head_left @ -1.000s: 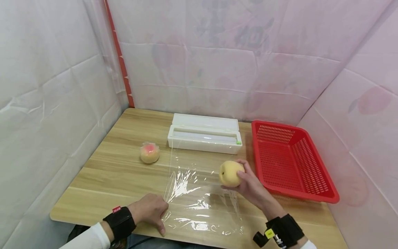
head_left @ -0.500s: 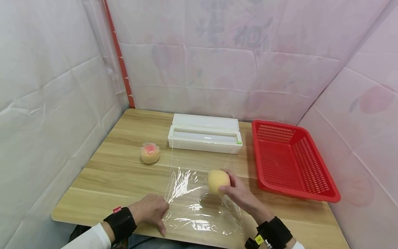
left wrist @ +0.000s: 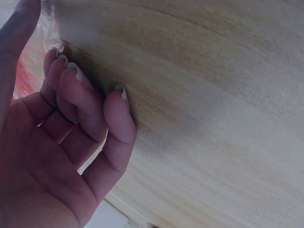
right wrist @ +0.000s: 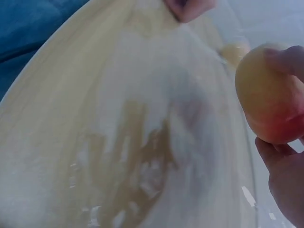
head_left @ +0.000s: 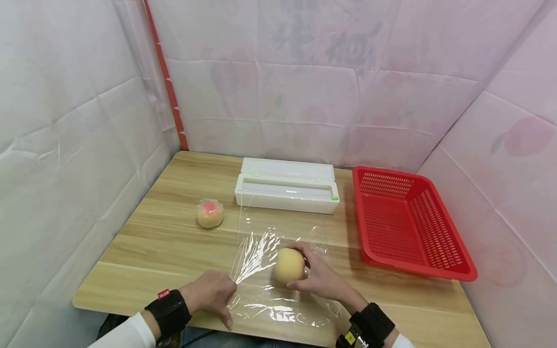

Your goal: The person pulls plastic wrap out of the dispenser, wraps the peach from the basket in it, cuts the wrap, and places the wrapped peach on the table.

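Note:
My right hand grips a yellow peach from its right side, above the sheet of cling film. In the right wrist view the peach shows a red blush, with thumb and fingers round it. The film runs from a white cling film box toward the table's front edge. At the film's left edge rests my left hand, its thumb apart from the fingers. In the left wrist view the fingers are loosely bent with tips against the table, and film shows beside the thumb.
A film-wrapped peach sits left of the box. On the right stands a red plastic basket. The wooden table has white sheet walls behind it and at both sides. The box's lid is raised at the back.
My right hand has carried the peach left and downward, from the film's right side to over its middle. The left hand has stayed at the film's left edge.

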